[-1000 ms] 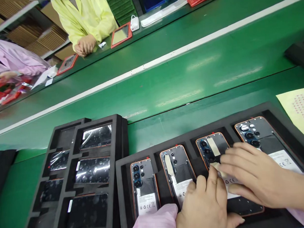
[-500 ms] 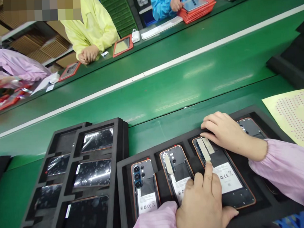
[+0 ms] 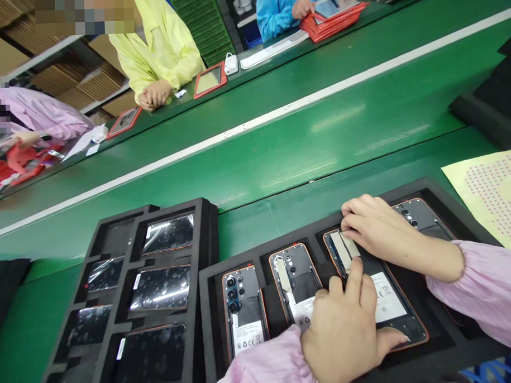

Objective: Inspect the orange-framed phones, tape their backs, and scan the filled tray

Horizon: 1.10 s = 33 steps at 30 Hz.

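**Pale strip [image 3: 352, 248] between my 2 hands**

The strip lies on a back-up phone [image 3: 373, 263] in the black foam tray [image 3: 208, 327], just beside a 2nd pale strip [image 3: 340, 251]. Its long axis follows the phone's length, running from my left index fingertip away to my right fingertips; both hands are about equally near.

My left hand [image 3: 344, 325] grasps nothing that shows: the index finger reaches out, its tip apparently touching the strip's near end, the thumb by the phone's lower edge. My right hand [image 3: 376, 229] curls over the far end, fingers bunched; I can't tell whether they pinch it.

The strips hide what sits under them. My right forearm crosses the phone to its right [image 3: 426, 218], and my left hand and sleeve [image 3: 270, 361] cover the lower parts of 2 phones leftward.
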Available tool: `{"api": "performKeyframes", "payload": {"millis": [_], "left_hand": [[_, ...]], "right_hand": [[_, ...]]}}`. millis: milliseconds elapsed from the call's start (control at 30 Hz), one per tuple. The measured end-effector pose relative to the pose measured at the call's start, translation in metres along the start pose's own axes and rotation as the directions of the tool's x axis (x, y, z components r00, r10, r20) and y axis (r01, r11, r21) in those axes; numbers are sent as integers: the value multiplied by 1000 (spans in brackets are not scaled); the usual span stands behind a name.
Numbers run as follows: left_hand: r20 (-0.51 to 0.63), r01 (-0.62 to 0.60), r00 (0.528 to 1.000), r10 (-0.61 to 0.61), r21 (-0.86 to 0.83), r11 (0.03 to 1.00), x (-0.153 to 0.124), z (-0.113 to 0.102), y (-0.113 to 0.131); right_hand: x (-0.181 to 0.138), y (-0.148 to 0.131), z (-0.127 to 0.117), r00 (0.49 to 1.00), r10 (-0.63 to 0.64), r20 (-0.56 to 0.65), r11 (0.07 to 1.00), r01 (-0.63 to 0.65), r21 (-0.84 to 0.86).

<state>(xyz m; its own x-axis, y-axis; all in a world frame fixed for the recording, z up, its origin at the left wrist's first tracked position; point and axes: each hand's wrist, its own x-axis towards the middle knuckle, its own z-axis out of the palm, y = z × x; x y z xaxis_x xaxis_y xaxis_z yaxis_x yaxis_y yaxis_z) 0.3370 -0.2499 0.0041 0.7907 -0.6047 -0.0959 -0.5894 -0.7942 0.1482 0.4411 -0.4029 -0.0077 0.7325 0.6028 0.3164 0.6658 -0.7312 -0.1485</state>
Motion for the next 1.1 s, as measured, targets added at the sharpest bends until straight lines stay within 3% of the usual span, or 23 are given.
{"api": "performKeyframes", "payload": {"millis": [133,300,467,600,767,933,1100], "left_hand": [[49,25,998,-25,3,1000,4,-1,2],[46,34,998,-36,29,999,5,3,5],[9,48,999,-48,37,998,4,6,9],[13,57,998,-58,45,997,4,5,9],[3,55,998,-55,62,997,4,6,8],[50,31,998,-34,55,998,6,3,7],[181,28,983,-31,24,999,9,-3,4]], "right_hand": [[-6,-8,-1,997,-56,-53,998,56,-7],[-38,-16,-14,982,-157,-107,971,173,165],[-58,-15,-18,980,-143,-141,971,167,173],[-39,-10,-16,979,-94,-182,982,121,142],[-10,6,-3,992,-82,-95,991,92,102],[0,6,11,996,32,-85,999,-29,34],[-1,30,-13,991,77,-112,997,-77,7]]}}
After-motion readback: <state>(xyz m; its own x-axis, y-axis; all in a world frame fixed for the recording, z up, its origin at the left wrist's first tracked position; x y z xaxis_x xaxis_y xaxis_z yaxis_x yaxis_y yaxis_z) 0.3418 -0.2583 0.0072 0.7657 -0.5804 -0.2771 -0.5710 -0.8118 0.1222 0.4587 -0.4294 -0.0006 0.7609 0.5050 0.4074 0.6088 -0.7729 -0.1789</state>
